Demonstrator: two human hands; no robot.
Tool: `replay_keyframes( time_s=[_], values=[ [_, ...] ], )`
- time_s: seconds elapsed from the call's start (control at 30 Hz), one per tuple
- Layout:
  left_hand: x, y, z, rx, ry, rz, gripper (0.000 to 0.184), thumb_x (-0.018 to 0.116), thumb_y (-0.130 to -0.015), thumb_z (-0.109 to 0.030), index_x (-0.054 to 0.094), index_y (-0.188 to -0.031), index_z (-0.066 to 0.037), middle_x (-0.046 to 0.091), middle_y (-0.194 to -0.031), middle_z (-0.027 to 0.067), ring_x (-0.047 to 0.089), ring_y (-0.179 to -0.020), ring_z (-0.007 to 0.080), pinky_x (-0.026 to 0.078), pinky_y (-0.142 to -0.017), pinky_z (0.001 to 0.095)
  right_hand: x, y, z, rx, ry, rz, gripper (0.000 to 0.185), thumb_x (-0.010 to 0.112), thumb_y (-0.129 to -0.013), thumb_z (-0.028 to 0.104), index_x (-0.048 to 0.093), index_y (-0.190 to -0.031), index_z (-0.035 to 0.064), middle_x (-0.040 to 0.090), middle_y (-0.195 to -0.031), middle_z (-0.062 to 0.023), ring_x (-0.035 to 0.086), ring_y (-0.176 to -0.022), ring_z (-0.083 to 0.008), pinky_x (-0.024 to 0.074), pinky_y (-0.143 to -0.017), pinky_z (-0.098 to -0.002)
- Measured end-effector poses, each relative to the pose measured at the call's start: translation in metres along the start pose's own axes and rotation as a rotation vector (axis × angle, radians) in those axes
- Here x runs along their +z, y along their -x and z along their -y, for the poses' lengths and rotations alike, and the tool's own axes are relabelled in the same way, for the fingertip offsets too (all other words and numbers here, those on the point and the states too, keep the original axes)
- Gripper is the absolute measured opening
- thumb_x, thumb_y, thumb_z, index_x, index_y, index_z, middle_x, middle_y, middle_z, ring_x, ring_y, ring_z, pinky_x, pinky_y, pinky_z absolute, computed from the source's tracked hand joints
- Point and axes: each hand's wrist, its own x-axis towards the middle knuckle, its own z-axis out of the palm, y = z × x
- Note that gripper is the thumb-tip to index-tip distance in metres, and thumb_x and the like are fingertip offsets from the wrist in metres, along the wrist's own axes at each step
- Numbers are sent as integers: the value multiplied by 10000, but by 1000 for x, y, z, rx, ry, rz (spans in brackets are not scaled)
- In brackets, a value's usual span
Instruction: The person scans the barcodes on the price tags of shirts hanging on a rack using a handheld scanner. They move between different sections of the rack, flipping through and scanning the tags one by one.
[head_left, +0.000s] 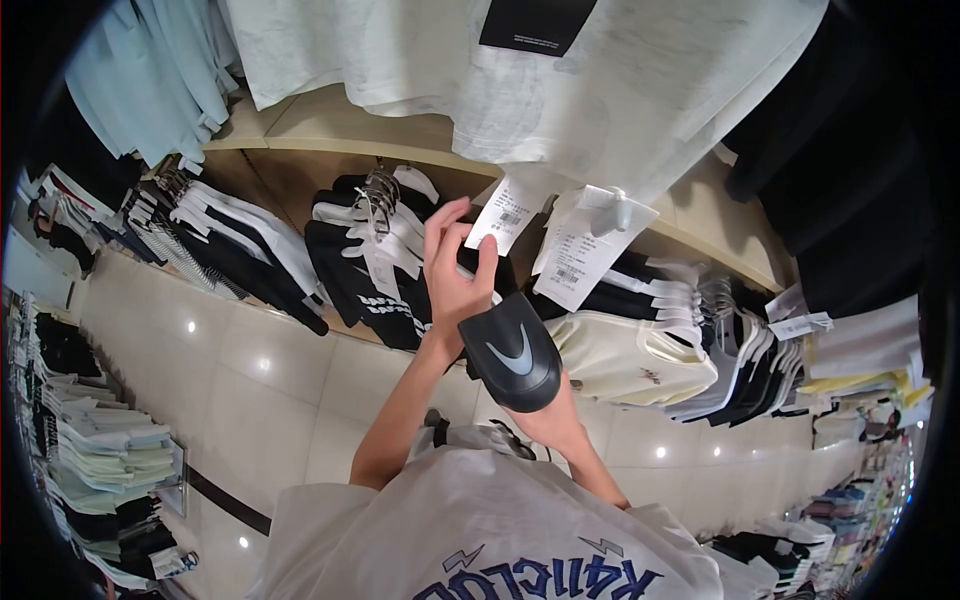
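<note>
My left hand [455, 290] pinches a white paper price tag [505, 212] with a printed barcode, between thumb and fingers. The tag hangs below a pale grey-white garment [380, 50]. In my right hand [550, 420] is a black handheld barcode scanner [512, 355] with a grey curved mark on it; its body hides most of my fingers. The scanner's head lies close by my left wrist, just below the price tag. To the right hang more white tags [575, 255], beside a pale plastic security tag [610, 213].
Below a light wooden shelf [350, 125], black and white clothes [365, 265] hang on hangers. A cream top [635, 355] hangs at the right, light blue garments [150, 80] at the upper left. Folded clothes [110, 450] are stacked at lower left. Shiny tiles cover the floor [255, 370].
</note>
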Motion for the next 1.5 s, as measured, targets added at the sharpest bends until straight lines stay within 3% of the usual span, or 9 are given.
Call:
replay_keyframes(
  time_s=[0.1,0.23,0.27,0.43,0.5,0.6,1.07,1.13,1.5],
  values=[
    [-6,-1,7,-76,63,19,160,656,-874,-94,590,-942,36,573,-1277,184,576,-1129,301,444,-964,372,11,-5,0,33,-101,-47,264,742,-767,34,635,-992,-53,714,-879,-136,664,-784,-164,523,-737,-317],
    [-11,2,8,-602,546,241,202,665,-929,-149,596,-982,33,687,-1026,120,641,-894,149,482,-795,277,17,-12,9,83,-125,-97,274,739,-780,26,645,-1023,-57,722,-905,-111,659,-829,-128,522,-757,-306],
    [-9,2,6,-569,556,224,201,669,-939,-146,594,-986,34,700,-909,77,634,-815,104,486,-739,249,17,-12,6,83,-124,-100,274,739,-780,26,645,-1023,-57,722,-905,-111,659,-829,-128,522,-757,-306],
    [-13,3,-8,-569,640,214,196,684,-912,-65,593,-1059,27,709,-938,99,653,-863,113,507,-763,267,22,-18,1,44,-142,-173,200,735,-861,60,619,-1015,9,584,-671,25,485,-496,-50,374,-454,-237],
    [-14,6,-6,-575,641,245,216,686,-903,-37,590,-1087,23,715,-946,104,661,-876,116,515,-768,270,24,-25,6,73,-160,-184,156,710,-880,52,612,-997,18,565,-651,26,485,-498,-56,372,-457,-242],
    [-18,12,5,-273,425,315,320,691,-826,77,580,-1121,20,730,-983,115,684,-902,143,529,-794,276,35,-32,9,92,-277,-212,104,684,-901,55,603,-957,22,545,-613,23,477,-491,-53,364,-453,-238],
    [-15,17,13,-255,318,239,237,661,-861,61,528,-1054,24,712,-922,137,659,-822,157,518,-755,290,46,-38,-2,219,-389,-312,90,614,-962,84,581,-973,1,517,-597,2,481,-493,-86,383,-474,-265],
    [-15,17,13,-250,322,246,233,659,-865,56,527,-1054,23,709,-911,135,655,-817,156,514,-753,289,47,-38,-5,210,-482,-348,108,700,-895,69,656,-965,1,590,-645,19,504,-504,-45,385,-451,-218],
    [-10,17,15,-163,281,268,266,665,-832,77,541,-1058,13,710,-918,158,691,-827,216,529,-756,323,43,-37,-4,207,-473,-345,105,707,-890,64,659,-963,6,593,-654,19,512,-515,-46,403,-459,-221]
  ],
)
